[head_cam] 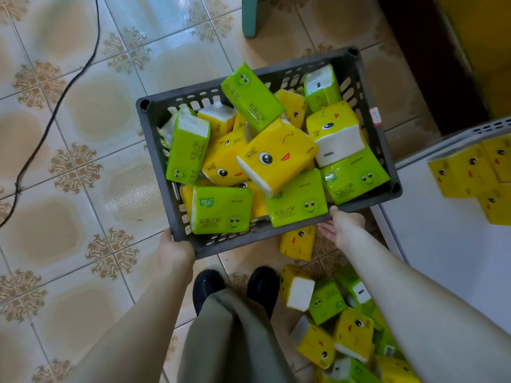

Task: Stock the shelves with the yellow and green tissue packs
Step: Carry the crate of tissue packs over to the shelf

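Note:
A dark grey plastic crate [154,128] is held above the tiled floor, full of several yellow tissue packs [276,156] and green tissue packs [188,150] lying jumbled. My left hand [174,252] grips the crate's near left corner. My right hand [343,228] holds the near rim at the right, thumb over the edge and fingers underneath. More yellow and green packs [340,322] lie scattered on the floor at the lower right. Yellow packs [470,170] stand on a white shelf [442,244] at the right.
A black cable [55,111] runs across the floor on the left. A teal furniture leg [250,15] stands at the top. A dark doorway or cabinet [431,64] is at the upper right. My black shoes [207,286] stand just below the crate.

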Motion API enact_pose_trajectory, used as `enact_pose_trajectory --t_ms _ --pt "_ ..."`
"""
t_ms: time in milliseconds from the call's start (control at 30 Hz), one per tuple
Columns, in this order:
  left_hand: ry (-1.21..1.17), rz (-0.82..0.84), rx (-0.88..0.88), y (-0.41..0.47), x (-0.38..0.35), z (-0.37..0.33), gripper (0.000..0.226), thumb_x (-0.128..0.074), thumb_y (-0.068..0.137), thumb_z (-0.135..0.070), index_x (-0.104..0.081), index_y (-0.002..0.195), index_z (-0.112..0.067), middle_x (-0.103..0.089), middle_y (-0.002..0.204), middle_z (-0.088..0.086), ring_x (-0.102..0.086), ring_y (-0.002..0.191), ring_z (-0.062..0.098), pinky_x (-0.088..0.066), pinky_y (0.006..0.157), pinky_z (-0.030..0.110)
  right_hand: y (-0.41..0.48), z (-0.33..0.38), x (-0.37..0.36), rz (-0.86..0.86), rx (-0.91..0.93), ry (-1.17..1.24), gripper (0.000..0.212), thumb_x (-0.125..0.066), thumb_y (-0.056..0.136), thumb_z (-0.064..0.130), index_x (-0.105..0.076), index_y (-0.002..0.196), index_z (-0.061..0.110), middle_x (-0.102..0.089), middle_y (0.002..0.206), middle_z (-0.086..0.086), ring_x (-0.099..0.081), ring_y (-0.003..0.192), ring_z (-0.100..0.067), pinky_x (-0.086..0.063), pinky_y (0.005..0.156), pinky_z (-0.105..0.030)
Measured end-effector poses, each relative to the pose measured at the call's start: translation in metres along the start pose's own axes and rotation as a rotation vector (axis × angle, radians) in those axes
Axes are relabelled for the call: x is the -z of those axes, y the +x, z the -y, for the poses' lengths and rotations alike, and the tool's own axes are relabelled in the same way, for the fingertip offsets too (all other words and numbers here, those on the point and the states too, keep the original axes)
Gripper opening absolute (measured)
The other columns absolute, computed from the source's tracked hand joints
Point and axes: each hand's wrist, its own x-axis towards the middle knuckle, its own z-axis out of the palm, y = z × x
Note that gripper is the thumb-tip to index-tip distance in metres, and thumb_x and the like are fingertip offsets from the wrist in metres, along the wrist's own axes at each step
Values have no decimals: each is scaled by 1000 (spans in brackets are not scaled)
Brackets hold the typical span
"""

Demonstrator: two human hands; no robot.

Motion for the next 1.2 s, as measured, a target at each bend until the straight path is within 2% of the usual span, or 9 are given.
enact_pose_trajectory --t_ms 133,200,267,400,767,933,1033,1133,1200 --pt "64 33 -13 0 1 0 57 -35 91 5 -30 144 -14 -47 133 19 -48 116 43 -45 94 50 -5 8 6 103 -65 55 8 -44 98 7 -49 97 1 -59 119 -26 -60 106 -35 -48 83 -40" --pt "87 55 -29 2 6 3 54 -38 92 1 -31 143 -15 -51 126 20 -53 101 42 -50 77 48 -7 8 8 133 -70 78 18 -42 98 4 -48 112 -4 -56 123 -27 -56 114 -37 -46 86 -41" --pt "91 72 -54 5 8 7 52 -41 92 0 -33 142 -15 -53 116 18 -51 79 30 -43 54 32 -9 6 8 144 -65 93 31 -39 97 1 -44 127 -7 -54 125 -28 -54 116 -37 -45 86 -40" --pt "80 68 -29 8 7 14 51 -45 91 1 -36 139 -13 -51 100 15 -44 62 22 -35 47 26 -9 2 8 129 -53 111 35 -35 96 -2 -42 130 -7 -54 125 -27 -54 116 -37 -45 85 -40" --pt "167 193 -48 -6 18 9 35 -39 92 -1 -40 127 -3 -48 96 17 -36 58 18 -28 48 27 -40 -2 16 154 -9 81 37 -37 99 7 -40 134 -5 -48 136 -25 -49 125 -33 -39 102 -42" --pt "197 235 -151 -40 35 -14 32 -42 92 -4 -45 123 1 -56 98 18 -48 77 27 -37 64 28 -83 -3 21 171 -30 138 41 -37 100 7 -32 139 -6 -43 140 -26 -45 129 -34 -38 104 -42" --pt "219 287 -187 -56 43 -26 31 -44 92 -8 -49 122 0 -53 87 9 -49 76 26 -37 63 30 -116 -9 20 198 -33 130 43 -38 100 8 -30 140 -5 -42 140 -26 -46 128 -33 -39 101 -41" --pt "286 316 -219 -70 52 -38 43 -47 92 -15 -45 134 -4 -52 125 15 -54 105 32 -46 84 35 -148 -13 20 217 -52 139 43 -38 100 10 -31 140 -5 -44 139 -25 -47 127 -33 -42 94 -37" --pt "279 331 -218 -81 56 -45 45 -49 93 -17 -44 136 -5 -49 133 16 -53 108 28 -45 86 33 -163 -13 22 223 -60 149 42 -39 100 9 -33 139 -5 -45 138 -26 -47 126 -34 -42 91 -37"
